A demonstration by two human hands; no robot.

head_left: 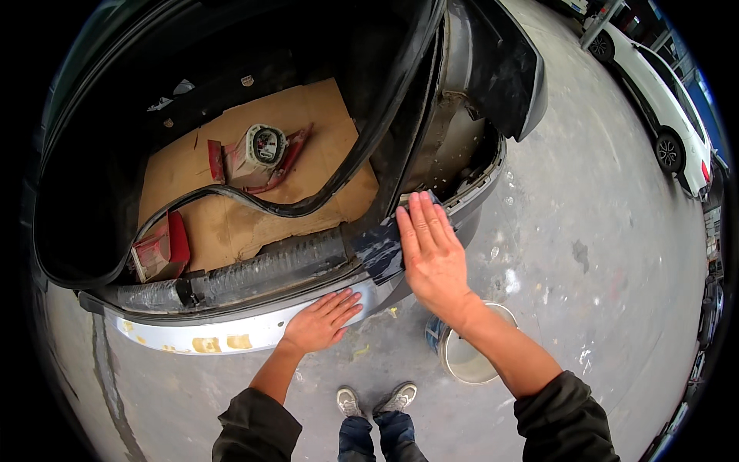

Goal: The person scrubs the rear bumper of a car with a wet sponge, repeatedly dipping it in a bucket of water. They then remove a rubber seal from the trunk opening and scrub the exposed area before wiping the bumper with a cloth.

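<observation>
The fingers (427, 223) of the right hand (431, 254) lie stretched out flat and close together, pressing down on a dark sheet of sandpaper (379, 250). The sheet sits under the palm and fingers and sticks out to the left of them, so only its left part and a corner near the fingertips show. It lies on the upper edge of the rear bumper (246, 333), right at the corner of the car where the body turns. Nothing is gripped; the hand simply covers the sheet.

The left hand (322, 322) rests lower down, its fingers spread and flat on the silver face of the bumper, pointing up and to the right. It holds nothing, and it lies near the sandpaper without touching it.

Yellowish filler patches (223, 343) show on the bumper further left. Above the bumper the open boot holds a sheet of cardboard (246, 223), with a removed tail lamp (258, 154) lying on it and a red lamp piece (162, 248) at its left edge. A loose black rubber seal (323, 196) droops across the opening.

On the concrete floor (585, 254), just below the right wrist, stands a pail of water (466, 346). The person's shoes (376, 400) show at the lower edge, and a white car (662, 108) is parked well apart at the upper right.
</observation>
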